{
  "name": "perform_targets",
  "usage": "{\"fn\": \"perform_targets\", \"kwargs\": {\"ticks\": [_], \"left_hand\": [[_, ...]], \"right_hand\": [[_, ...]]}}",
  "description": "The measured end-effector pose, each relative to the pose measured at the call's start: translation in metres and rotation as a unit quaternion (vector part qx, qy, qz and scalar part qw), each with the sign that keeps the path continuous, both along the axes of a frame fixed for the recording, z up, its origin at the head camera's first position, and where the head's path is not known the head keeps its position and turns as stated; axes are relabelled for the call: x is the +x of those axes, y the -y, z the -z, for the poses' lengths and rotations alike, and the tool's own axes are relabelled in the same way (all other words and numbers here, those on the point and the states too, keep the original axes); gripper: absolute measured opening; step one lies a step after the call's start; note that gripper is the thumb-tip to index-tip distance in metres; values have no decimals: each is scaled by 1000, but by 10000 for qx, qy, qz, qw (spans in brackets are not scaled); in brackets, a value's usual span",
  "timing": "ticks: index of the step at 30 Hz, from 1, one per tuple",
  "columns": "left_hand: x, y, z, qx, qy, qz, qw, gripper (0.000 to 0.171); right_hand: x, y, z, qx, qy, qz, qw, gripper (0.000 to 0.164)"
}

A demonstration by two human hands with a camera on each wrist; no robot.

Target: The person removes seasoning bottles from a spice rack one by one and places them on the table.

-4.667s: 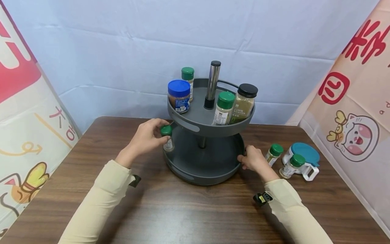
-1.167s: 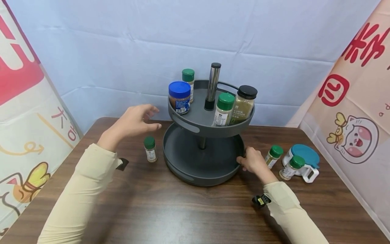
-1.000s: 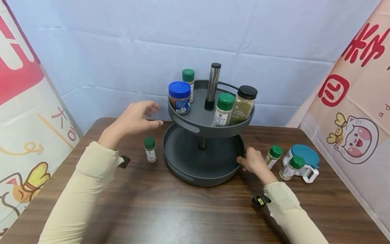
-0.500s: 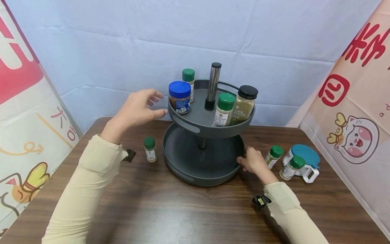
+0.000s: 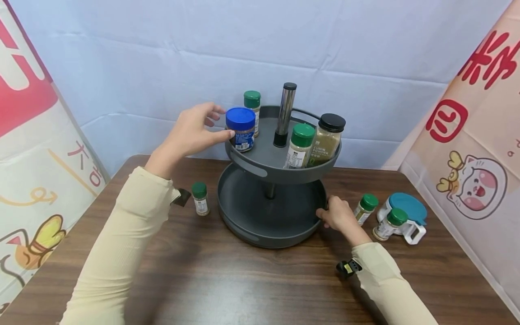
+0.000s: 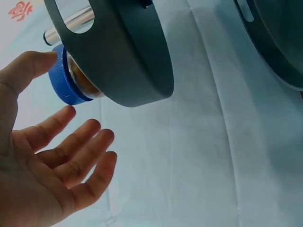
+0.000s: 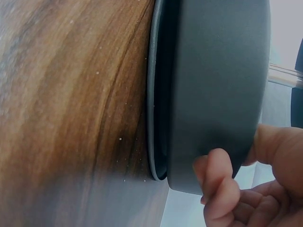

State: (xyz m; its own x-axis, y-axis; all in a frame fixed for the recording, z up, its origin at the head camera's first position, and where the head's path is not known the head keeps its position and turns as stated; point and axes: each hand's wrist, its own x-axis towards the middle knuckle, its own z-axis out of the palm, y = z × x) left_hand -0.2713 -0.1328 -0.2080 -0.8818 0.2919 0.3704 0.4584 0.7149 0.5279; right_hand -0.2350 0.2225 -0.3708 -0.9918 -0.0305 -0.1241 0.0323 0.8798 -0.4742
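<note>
My left hand [image 5: 195,131] reaches to the blue-lidded jar [image 5: 242,135] at the left of the upper tier. In the left wrist view its thumb is right at the blue lid [image 6: 65,80], while the other fingers [image 6: 85,151] are spread below, apart from the jar. My right hand [image 5: 337,213] pinches the rim of the lower tray of a grey two-tier turntable [image 5: 272,243]; in the right wrist view the thumb lies over the edge of the tray [image 7: 213,94] and curled fingers press its outer wall. A green-capped spice bottle [image 5: 201,201] stands upright on the table, left of the turntable.
The upper tier also bears two green-capped bottles [image 5: 299,149] and a black-lidded cumin powder jar [image 5: 325,144] around a metal post [image 5: 286,108]. To the right stand two more green-capped bottles [image 5: 365,210] and a white jug with a teal lid [image 5: 408,207].
My left hand has set the green-capped bottle from the lower tray onto the table at left, let go, and risen to the blue-lidded jar. The right hand keeps its hold.
</note>
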Motion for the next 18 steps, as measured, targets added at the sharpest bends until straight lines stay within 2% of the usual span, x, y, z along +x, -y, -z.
{"fn": "perform_targets", "kwargs": {"ticks": [9, 18], "left_hand": [[-7, -15, -11, 14, -46, 230, 9997, 62], [-14, -27, -9, -106, -192, 328, 9992, 58]], "right_hand": [[-1, -1, 0, -30, -26, -57, 10000, 27], [2, 0, -2, -6, 18, -61, 10000, 30]]}}
